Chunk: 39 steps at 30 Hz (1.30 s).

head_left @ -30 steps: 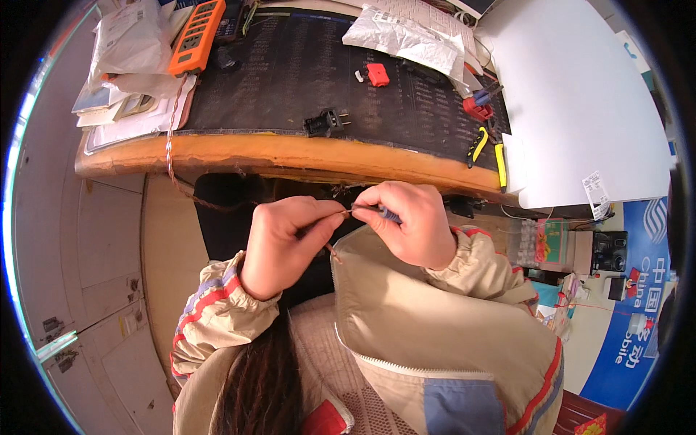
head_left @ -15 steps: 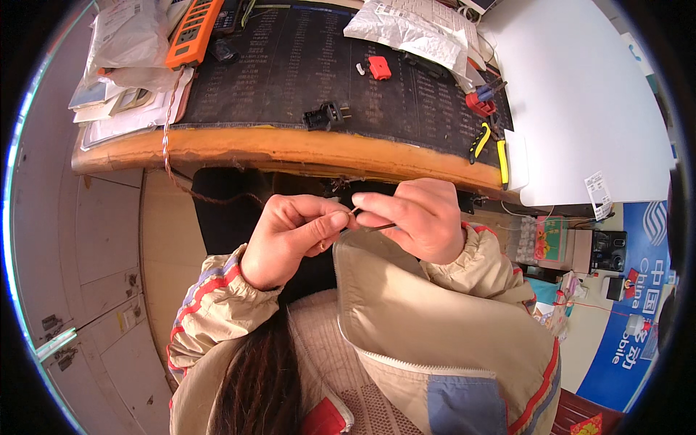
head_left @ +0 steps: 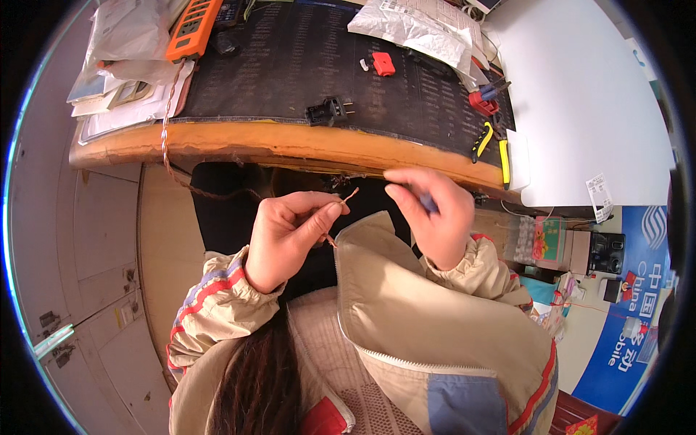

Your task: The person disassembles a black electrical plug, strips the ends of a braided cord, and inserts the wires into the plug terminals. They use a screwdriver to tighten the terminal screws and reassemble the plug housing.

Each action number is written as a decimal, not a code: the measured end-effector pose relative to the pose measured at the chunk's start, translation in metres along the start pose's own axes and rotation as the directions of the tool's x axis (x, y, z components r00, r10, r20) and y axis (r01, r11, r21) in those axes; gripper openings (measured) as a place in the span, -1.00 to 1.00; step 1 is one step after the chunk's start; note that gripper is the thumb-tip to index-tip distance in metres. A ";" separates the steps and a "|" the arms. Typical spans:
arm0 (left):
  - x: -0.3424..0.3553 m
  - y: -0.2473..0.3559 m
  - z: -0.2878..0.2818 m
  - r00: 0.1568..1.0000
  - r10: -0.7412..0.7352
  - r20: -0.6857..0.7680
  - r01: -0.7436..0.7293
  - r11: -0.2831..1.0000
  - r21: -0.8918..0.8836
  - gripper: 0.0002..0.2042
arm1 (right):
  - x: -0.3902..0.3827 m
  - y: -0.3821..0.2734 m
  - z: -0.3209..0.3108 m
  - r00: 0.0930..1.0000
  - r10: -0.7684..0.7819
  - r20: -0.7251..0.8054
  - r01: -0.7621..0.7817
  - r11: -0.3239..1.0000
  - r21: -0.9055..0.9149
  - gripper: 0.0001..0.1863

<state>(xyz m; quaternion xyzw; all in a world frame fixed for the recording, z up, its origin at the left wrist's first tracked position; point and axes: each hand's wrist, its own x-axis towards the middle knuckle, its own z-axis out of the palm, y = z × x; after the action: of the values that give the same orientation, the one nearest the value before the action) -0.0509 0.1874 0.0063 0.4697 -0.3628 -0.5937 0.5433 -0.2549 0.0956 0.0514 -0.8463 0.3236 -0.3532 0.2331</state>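
Observation:
My left hand (head_left: 290, 232) pinches the bare copper end of a twisted wire (head_left: 346, 199) between thumb and forefinger. The twisted wire (head_left: 170, 130) runs from that hand up over the wooden table edge to an orange power strip (head_left: 190, 27). My right hand (head_left: 428, 214) is closed around a small blue-handled tool (head_left: 428, 204), a little right of the wire tip and not touching it. Both hands hover below the front of the table, above my lap.
A black mat (head_left: 290, 65) covers the table and carries a black plug (head_left: 328, 111), a red part (head_left: 383, 64), red and yellow-handled pliers (head_left: 484, 134) and a crumpled white bag (head_left: 406, 29). Papers (head_left: 123, 80) are stacked at the left. A white box (head_left: 587, 101) sits at the right.
My hands have come apart: the right one moved right and up, away from the wire end, which now sticks out free from my left fingers.

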 end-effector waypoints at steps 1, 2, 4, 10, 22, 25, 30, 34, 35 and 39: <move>-0.001 0.000 0.000 0.999 0.042 0.021 -0.041 0.998 -0.046 -0.80 | -0.001 -0.001 -0.003 0.980 -0.199 -0.003 0.197 0.972 -0.125 -0.75; -0.002 0.000 -0.001 0.999 0.028 0.042 -0.025 0.996 -0.085 -0.80 | -0.003 -0.002 -0.001 0.925 -0.380 -0.017 0.364 0.898 -0.247 -0.70; -0.003 0.002 0.000 0.997 -0.001 0.071 0.013 0.984 -0.178 -0.81 | -0.004 -0.002 0.000 0.809 -0.583 0.077 0.561 0.725 -0.400 -0.48; -0.006 0.009 -0.003 0.987 0.011 0.162 0.028 0.971 -0.237 -0.80 | 0.002 0.003 0.013 0.841 -0.536 0.077 0.527 0.778 -0.341 -0.64; -0.006 0.019 -0.005 0.958 0.004 0.287 0.068 0.969 -0.239 -0.66 | -0.017 -0.013 0.025 0.964 0.228 0.135 -0.264 0.790 0.553 -0.81; -0.008 0.018 -0.003 0.963 -0.002 0.268 0.077 0.960 -0.268 -0.71 | -0.016 -0.010 0.023 0.986 0.125 0.110 -0.164 0.838 0.521 -0.81; -0.010 0.016 0.000 0.972 0.034 0.233 0.020 0.974 -0.224 -0.77 | -0.008 -0.009 0.010 0.986 0.030 0.166 -0.097 0.904 0.417 -0.76; -0.012 0.018 0.001 0.979 0.050 0.197 -0.006 0.976 -0.217 -0.81 | -0.002 -0.010 0.001 0.971 -0.008 0.241 -0.066 0.952 0.300 -0.74; -0.012 0.019 0.001 0.977 0.077 0.197 -0.024 0.966 -0.256 -0.82 | -0.001 -0.010 0.000 0.974 -0.015 0.225 -0.056 0.950 0.308 -0.74; -0.011 0.021 0.000 0.977 0.025 0.211 0.011 0.986 -0.166 -0.83 | -0.002 -0.009 0.003 0.983 -0.013 0.185 -0.053 0.936 0.348 -0.76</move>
<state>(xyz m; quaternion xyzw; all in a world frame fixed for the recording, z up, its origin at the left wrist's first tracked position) -0.0450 0.1951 0.0284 0.3552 -0.3696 -0.6668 0.5409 -0.2501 0.1032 0.0544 -0.8167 0.2412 -0.3229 0.4130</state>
